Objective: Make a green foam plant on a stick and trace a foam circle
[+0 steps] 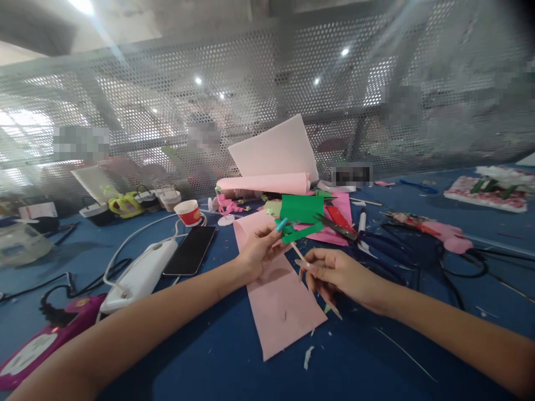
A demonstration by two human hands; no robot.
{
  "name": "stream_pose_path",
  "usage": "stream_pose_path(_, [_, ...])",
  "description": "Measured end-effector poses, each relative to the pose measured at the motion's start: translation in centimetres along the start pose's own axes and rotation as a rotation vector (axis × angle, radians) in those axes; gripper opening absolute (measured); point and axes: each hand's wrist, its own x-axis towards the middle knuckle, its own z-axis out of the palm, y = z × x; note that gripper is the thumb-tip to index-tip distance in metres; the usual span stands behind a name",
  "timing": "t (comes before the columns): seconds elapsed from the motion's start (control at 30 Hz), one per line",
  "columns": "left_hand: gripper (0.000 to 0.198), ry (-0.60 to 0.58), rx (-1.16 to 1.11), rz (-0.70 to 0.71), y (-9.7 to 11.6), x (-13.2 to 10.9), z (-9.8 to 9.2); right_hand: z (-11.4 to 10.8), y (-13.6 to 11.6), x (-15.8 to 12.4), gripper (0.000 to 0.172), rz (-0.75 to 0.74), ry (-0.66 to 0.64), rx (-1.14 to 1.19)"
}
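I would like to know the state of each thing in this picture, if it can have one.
Green strip: held in the left hand
Stick: held in the right hand
Phone: lying flat, screen dark
Cup: upright
Roll: rolled up
Power strip: red light lit
Glue gun: lying down, power unclear
Scissors: lying down, opening unclear

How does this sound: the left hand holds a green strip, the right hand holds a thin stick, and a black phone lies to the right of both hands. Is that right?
Not quite: the phone lies to the left of both hands, as the head view shows. The left hand does hold a green strip, and the right hand a thin stick.
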Motion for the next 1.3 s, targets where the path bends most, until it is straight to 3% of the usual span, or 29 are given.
stream_pose_path(0.4, [0.011,0.043,0.050,-0.002,-0.1,0.4,-0.1,-0.2,-0.3,0.1,0.034,0.007,0.027,-0.002])
stream_pose_path(0.6, [0.010,-0.015,0.042,0.000,-0.1,0.4,-0.3,-0.2,-0.4,0.1,0.037,0.015,0.025,0.009])
stream_pose_path(0.83, [0.023,-0.137,-0.008,-0.015,0.4,0.1,-0.3,-0.3,-0.3,0.0,0.032,0.004,0.015,0.061])
stream_pose_path(1.07, [0.015,0.002,-0.078,-0.109,1.1,-0.3,0.2,-1.1,-0.2,0.1,0.032,0.018,0.020,0.057])
stream_pose_path(1.3, [0.016,-0.078,-0.049,-0.054,1.0,0.0,-0.2,-1.8,-0.3,0.3,0.031,0.004,0.021,0.029])
